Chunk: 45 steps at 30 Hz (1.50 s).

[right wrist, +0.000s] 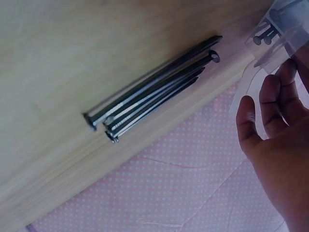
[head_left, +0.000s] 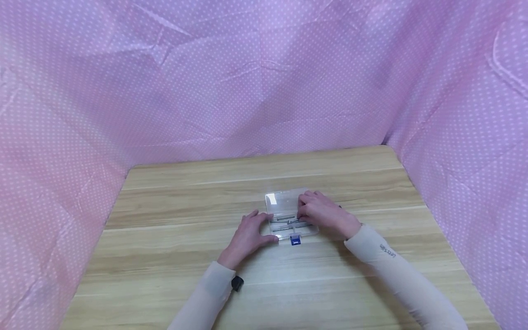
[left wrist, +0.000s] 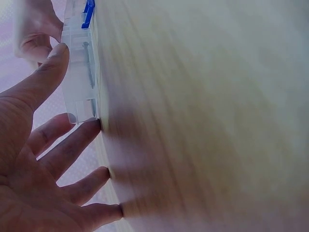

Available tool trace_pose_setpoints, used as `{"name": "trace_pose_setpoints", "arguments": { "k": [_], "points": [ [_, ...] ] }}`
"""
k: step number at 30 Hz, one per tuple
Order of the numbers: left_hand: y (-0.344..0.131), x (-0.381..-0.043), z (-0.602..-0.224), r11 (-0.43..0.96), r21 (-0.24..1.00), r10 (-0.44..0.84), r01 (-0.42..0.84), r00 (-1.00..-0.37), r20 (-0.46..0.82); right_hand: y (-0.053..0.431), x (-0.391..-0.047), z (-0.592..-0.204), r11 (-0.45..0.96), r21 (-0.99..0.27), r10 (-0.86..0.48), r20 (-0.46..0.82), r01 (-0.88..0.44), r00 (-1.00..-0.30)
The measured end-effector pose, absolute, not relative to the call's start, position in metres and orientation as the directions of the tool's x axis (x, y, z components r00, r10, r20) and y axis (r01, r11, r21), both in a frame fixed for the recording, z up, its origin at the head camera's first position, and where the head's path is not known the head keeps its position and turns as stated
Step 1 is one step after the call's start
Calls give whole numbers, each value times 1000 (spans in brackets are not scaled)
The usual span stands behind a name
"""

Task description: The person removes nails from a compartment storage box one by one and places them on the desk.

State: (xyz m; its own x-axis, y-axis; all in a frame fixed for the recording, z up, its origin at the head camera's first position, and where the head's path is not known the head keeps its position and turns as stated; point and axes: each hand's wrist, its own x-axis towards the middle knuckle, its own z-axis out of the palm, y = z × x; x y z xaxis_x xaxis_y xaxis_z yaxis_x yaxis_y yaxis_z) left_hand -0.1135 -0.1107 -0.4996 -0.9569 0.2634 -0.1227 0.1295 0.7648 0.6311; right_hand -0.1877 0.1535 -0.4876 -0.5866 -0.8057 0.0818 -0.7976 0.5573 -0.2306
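Observation:
A clear plastic box (head_left: 272, 233) with a blue latch (head_left: 295, 239) lies with its lid (head_left: 284, 200) raised at the back. Several metal nails (head_left: 283, 228) lie inside it. My left hand (head_left: 247, 234) holds the box's left side, thumb (left wrist: 58, 60) at the front corner and two fingertips at the back; its other fingers rest on the table. Over the right half of the box, my right hand (head_left: 319, 211) has its fingers curled down, pinching the end of a slanted nail (head_left: 294, 221). In the right wrist view its thumb and index finger are mostly hidden.
Several long nails (right wrist: 149, 92) lie side by side on the wooden table (right wrist: 58, 58), beyond the right hand; the head view shows only a dark tip of them. Pink dotted cloth (head_left: 264, 91) surrounds the table at the back and sides.

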Motion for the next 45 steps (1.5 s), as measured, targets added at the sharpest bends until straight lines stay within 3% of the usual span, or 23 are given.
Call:
{"name": "trace_pose_setpoints", "arguments": {
  "k": [20, 45],
  "points": [
    [-110, -114, -498, 762, 635, 264, 123, -956, -131, 160, -183, -488, 568, -285, -791, 69, -772, -608],
    [-111, -116, -498, 771, 627, 255, 110, -956, -146, 167, -178, -483, 574, -312, -744, 188, -757, -641]
  ]
}}
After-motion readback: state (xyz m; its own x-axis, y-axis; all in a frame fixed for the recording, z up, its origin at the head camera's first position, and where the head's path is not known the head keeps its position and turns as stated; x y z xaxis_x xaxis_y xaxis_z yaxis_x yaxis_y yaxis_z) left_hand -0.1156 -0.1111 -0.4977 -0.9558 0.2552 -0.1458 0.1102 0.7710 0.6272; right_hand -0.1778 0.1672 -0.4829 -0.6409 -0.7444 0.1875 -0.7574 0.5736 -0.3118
